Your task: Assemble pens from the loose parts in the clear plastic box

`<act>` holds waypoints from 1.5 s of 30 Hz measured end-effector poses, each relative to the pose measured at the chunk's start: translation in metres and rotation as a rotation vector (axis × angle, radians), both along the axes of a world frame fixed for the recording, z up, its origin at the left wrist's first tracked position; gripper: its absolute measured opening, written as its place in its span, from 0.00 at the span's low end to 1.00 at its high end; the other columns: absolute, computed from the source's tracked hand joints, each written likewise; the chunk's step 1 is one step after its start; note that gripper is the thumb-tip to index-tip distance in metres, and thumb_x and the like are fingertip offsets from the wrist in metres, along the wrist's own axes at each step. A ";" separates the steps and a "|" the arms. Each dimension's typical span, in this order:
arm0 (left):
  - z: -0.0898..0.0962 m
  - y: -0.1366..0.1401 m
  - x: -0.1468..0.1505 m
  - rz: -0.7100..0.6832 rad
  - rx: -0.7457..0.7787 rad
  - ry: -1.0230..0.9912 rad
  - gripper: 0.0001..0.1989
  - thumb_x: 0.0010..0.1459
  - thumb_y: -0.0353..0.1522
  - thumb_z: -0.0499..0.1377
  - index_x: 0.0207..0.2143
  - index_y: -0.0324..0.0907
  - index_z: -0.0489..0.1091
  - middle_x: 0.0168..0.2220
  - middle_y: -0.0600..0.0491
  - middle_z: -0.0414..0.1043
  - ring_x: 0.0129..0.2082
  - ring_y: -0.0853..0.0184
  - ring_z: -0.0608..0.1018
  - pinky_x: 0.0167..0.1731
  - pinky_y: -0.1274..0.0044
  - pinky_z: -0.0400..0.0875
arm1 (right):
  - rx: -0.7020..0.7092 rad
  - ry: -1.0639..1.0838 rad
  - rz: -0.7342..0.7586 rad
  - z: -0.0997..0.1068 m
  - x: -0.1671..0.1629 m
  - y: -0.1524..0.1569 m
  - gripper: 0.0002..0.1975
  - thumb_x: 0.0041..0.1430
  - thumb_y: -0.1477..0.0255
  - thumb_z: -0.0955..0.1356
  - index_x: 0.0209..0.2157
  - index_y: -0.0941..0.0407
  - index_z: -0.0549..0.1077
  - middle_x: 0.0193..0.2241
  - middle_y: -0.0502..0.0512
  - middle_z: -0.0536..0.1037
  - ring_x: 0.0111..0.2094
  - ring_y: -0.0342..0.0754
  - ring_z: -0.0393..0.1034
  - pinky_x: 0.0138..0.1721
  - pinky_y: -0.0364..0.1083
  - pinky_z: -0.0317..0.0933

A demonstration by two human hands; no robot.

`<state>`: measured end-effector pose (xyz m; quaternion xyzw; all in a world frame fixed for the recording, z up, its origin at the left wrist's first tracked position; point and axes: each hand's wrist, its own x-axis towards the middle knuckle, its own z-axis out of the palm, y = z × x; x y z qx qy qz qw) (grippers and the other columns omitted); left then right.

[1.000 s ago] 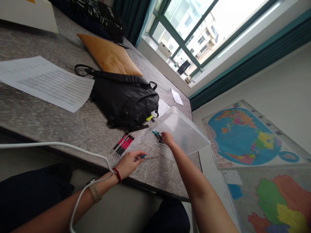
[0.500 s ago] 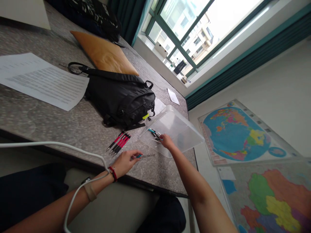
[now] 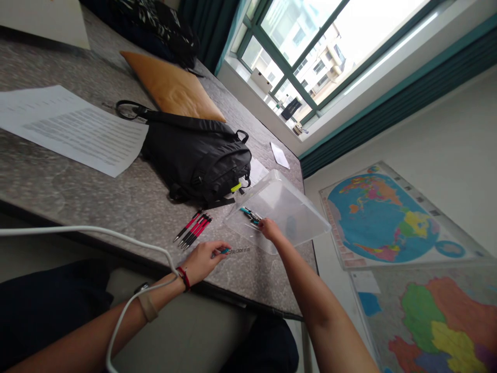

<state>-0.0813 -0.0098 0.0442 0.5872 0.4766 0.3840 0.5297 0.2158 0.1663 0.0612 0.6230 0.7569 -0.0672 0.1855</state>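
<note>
My left hand (image 3: pixel 209 257) rests low over the table edge, its fingers closed round a teal pen (image 3: pixel 224 251) that they mostly cover. A clear plastic box (image 3: pixel 298 207) stands to the right. Inside it lies a small bunch of teal and black pens (image 3: pixel 250 215). My right hand (image 3: pixel 269 228) reaches into the box, with its fingertips closed at the near end of the bunch; exactly how many pens it grips is hidden. Several red and black pens (image 3: pixel 197 231) lie side by side on the table, left of my left hand.
A black backpack (image 3: pixel 198 155) lies behind the pens, with a brown envelope (image 3: pixel 174 88) beyond it. Printed paper (image 3: pixel 85 132) is at the left. A white cable (image 3: pixel 116 233) crosses over my left wrist. The grey table (image 3: pixel 155 217) ends near my forearms.
The view has shifted slightly, moving everything a little to the right. Both hands keep nearly the same places, the left on its pen and the right at the bunch in the box.
</note>
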 end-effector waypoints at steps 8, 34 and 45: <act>-0.003 0.001 0.001 -0.006 0.010 -0.003 0.15 0.57 0.39 0.58 0.44 0.47 0.77 0.36 0.53 0.80 0.37 0.63 0.79 0.36 0.77 0.71 | -0.040 0.015 0.057 0.004 -0.006 0.001 0.08 0.57 0.77 0.67 0.35 0.56 0.78 0.39 0.58 0.79 0.40 0.50 0.70 0.39 0.42 0.59; -0.001 0.002 0.000 0.004 0.011 0.003 0.14 0.57 0.38 0.58 0.43 0.46 0.78 0.35 0.53 0.80 0.35 0.65 0.79 0.36 0.77 0.70 | 0.056 0.128 -0.048 -0.008 -0.013 0.010 0.06 0.50 0.80 0.68 0.32 0.58 0.75 0.29 0.52 0.76 0.30 0.44 0.65 0.31 0.40 0.54; 0.000 0.004 0.001 0.027 -0.006 -0.060 0.16 0.56 0.38 0.60 0.46 0.44 0.74 0.38 0.51 0.80 0.36 0.65 0.80 0.38 0.76 0.72 | 0.183 0.590 0.066 0.040 -0.065 -0.066 0.08 0.51 0.78 0.66 0.32 0.57 0.76 0.30 0.52 0.75 0.32 0.44 0.69 0.36 0.42 0.64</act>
